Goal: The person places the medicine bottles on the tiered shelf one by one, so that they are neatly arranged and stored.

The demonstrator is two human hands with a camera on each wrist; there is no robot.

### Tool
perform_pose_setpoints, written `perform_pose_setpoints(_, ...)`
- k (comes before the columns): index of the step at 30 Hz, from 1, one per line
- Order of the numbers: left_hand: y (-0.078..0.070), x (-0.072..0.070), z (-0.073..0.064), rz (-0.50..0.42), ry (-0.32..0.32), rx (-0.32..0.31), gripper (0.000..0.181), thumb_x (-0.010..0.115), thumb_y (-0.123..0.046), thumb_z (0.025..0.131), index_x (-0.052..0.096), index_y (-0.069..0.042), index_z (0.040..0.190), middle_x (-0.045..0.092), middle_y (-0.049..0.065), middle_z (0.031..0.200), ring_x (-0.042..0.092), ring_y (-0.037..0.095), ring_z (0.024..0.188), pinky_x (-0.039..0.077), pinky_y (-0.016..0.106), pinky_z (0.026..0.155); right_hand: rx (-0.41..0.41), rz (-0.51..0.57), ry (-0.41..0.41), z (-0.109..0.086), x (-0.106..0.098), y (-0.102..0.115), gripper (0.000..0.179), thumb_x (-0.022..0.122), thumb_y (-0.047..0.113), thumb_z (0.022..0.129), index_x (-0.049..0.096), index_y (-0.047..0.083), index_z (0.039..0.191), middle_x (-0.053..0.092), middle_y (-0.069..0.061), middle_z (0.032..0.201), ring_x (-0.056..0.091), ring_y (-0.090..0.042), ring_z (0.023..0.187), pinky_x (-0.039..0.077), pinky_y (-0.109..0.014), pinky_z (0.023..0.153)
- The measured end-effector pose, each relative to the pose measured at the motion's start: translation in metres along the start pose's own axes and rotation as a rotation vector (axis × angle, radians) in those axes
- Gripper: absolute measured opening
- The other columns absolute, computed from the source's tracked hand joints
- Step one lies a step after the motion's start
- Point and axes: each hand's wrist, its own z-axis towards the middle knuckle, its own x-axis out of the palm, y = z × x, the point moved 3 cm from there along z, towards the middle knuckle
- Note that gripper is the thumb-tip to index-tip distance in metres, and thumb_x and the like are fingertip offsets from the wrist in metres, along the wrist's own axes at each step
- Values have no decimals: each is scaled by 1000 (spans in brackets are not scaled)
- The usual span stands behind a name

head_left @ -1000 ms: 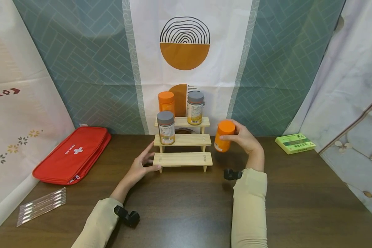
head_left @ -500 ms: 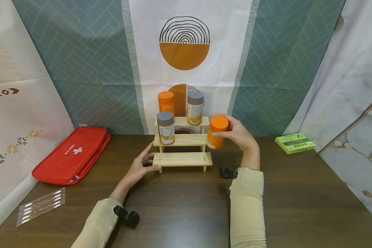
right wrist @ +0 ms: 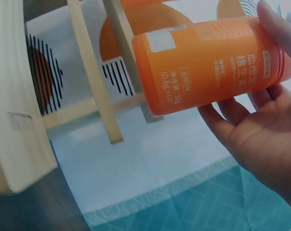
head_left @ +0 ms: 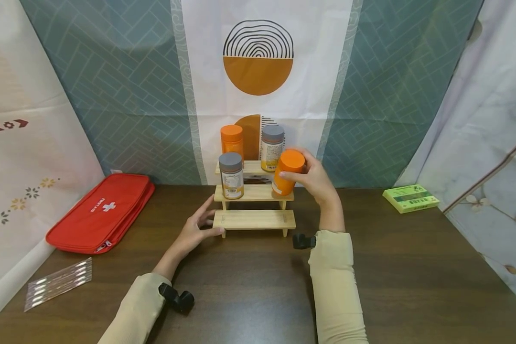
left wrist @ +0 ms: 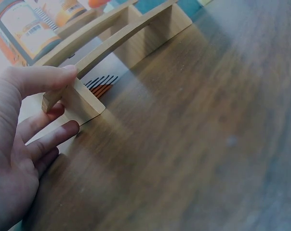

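A three-step wooden stand [head_left: 254, 219] is on the table. My left hand [head_left: 194, 233] holds its lowest step at the left end, thumb [left wrist: 49, 79] on the step's edge and fingertips around the end. Tilted over the right part of the middle step is an orange pill bottle [head_left: 285, 177], which my right hand [head_left: 316, 179] grips near its lid. Its printed label faces the right wrist view, where the bottle [right wrist: 208, 67] looks clear of the lowest step. Whether its base touches the middle step, I cannot tell. A grey-lidded bottle [head_left: 232, 179] stands on the middle step's left.
On the top step stand another orange bottle [head_left: 232, 138] and a grey-lidded bottle [head_left: 272, 153]. To the left lie a red first-aid pouch [head_left: 101, 210] and a clear pack of swabs [head_left: 59, 283]. A green box [head_left: 410, 198] lies at the right. Curtains hang behind.
My right hand has carried the orange bottle leftward and slightly up, from beside the stand to over its middle step's right end. My left hand keeps its hold on the stand.
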Motion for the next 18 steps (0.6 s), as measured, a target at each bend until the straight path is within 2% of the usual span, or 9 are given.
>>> perform_pose_setpoints(5, -1, 0, 0, 1, 4, 1, 95, 75, -13, 85, 17, -34, 157, 49, 23, 145, 60, 35, 114, 46, 48, 98, -4, 18, -11, 4, 8, -1, 64, 69, 0, 86, 42, 8, 143, 52, -13, 133, 53, -31, 121, 41, -52, 107)
perform_pose_setpoints(10, 0, 0, 0, -2, 4, 1, 95, 75, -13, 85, 17, -32, 157, 49, 24, 145, 60, 36, 114, 47, 48, 97, 12, 21, 0, 6, 12, -3, 65, 69, -1, 85, 41, 9, 143, 49, -17, 137, 51, -36, 124, 41, -54, 107)
perform_pose_setpoints(18, 0, 0, 1, -11, 11, 12, 95, 75, -11, 85, 16, -28, 158, 51, 23, 143, 61, 35, 111, 48, 44, 95, 36, 30, 10, 10, 19, -8, 66, 70, 0, 85, 41, 9, 144, 49, -18, 137, 51, -36, 125, 39, -53, 109)
